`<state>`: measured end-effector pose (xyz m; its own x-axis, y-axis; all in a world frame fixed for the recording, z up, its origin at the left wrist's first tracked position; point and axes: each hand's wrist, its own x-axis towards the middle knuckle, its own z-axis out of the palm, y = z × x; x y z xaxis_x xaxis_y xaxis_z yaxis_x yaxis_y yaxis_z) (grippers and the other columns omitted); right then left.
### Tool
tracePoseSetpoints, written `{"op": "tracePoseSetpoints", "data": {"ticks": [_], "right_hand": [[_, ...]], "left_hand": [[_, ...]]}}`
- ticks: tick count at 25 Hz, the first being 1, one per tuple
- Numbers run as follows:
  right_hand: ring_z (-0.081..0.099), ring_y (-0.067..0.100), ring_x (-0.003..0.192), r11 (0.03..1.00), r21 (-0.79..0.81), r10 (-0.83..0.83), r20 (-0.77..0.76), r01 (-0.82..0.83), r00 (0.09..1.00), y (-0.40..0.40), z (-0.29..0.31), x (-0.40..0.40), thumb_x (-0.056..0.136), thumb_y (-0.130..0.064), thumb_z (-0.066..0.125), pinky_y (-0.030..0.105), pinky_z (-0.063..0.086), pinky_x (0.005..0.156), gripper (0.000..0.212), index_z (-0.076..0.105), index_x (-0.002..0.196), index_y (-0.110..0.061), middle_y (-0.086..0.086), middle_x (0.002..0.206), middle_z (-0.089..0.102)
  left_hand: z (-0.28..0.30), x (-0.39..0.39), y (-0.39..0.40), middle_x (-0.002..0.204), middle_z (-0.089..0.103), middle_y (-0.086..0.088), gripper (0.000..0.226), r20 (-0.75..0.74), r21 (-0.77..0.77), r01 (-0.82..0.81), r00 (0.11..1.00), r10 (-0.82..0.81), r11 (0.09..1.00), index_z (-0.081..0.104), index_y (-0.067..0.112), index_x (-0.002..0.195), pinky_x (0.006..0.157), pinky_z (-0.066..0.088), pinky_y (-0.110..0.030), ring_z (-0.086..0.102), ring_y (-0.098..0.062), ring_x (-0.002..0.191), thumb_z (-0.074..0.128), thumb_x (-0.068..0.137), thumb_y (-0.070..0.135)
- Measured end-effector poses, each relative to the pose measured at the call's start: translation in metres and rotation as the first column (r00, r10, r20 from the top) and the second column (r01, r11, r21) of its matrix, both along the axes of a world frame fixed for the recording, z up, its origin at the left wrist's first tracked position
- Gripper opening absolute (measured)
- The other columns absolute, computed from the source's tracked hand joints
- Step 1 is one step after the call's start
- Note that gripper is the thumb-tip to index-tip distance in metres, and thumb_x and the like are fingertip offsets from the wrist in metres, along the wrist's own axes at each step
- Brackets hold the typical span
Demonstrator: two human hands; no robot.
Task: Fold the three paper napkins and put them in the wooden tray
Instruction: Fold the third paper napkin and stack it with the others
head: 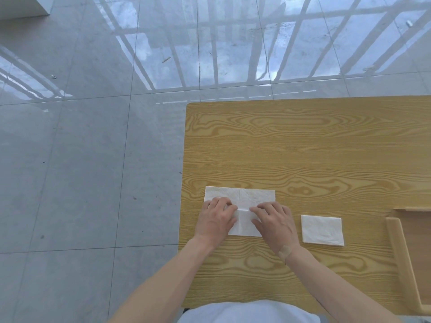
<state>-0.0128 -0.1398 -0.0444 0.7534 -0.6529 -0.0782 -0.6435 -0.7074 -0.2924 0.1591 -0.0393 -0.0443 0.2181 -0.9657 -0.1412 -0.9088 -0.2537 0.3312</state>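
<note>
Glossy grey floor tiles (93,136) surround a wood-grain counter (303,148). Near its left edge lies an open napkin (245,197), partly folded, with both hands on it: the left hand (217,220) and right hand (275,224) press down with fingers loosely bent along the middle crease, thumbs almost meeting. Just right of them lies a folded napkin (323,230), and the tray (396,248) sits at the counter's right edge.

A wood-grain table (303,148) stands on grey floor tiles (81,159). On it lie an open napkin (242,197), a folded napkin (323,230) and a tray (396,241).
</note>
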Motion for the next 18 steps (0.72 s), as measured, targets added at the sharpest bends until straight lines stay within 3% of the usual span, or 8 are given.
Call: {"op": "tracePoseSetpoints", "data": {"ticks": [7, 12, 18], "right_hand": [[0.056, 0.021, 0.097, 0.977, 0.183, -0.092, -0.082, 0.105, 0.992, -0.021, 0.001, -0.004, 0.077, -0.029, 0.076, 0.035, 0.038, 0.084, 0.023, 0.069, 0.1, -0.029, -0.01, 0.092, 0.065], [0.049, 0.017, 0.096, 0.959, 0.248, -0.104, -0.13, 0.134, 0.986, -0.035, 0.004, -0.01, 0.086, -0.032, 0.067, 0.031, 0.03, 0.079, 0.007, 0.067, 0.093, -0.031, -0.014, 0.088, 0.061], [0.047, 0.015, 0.093, 0.947, 0.277, -0.119, -0.169, 0.163, 0.978, -0.038, 0.01, -0.009, 0.086, -0.032, 0.066, 0.032, 0.034, 0.079, 0.003, 0.063, 0.086, -0.031, -0.015, 0.086, 0.059]], "left_hand": [[0.001, 0.034, 0.013, 0.095, 0.062, 0.005, 0.01, -0.051, 0.017, -0.108, 0.993, 0.109, 0.994, 0.066, 0.023, 0.099, 0.084, 0.041, -0.036, 0.056, -0.019, 0.09, 0.066, 0.09, 0.025], [0.002, 0.047, 0.012, 0.093, 0.061, 0.006, 0.004, -0.067, 0.092, -0.117, 0.99, 0.123, 0.989, 0.065, 0.023, 0.094, 0.084, 0.041, -0.036, 0.054, -0.019, 0.092, 0.065, 0.09, 0.024], [0.004, 0.054, 0.006, 0.097, 0.057, 0.005, 0.006, -0.052, 0.139, -0.05, 0.997, 0.058, 0.989, 0.063, 0.022, 0.094, 0.083, 0.039, -0.032, 0.05, -0.017, 0.094, 0.059, 0.093, 0.025]]}}
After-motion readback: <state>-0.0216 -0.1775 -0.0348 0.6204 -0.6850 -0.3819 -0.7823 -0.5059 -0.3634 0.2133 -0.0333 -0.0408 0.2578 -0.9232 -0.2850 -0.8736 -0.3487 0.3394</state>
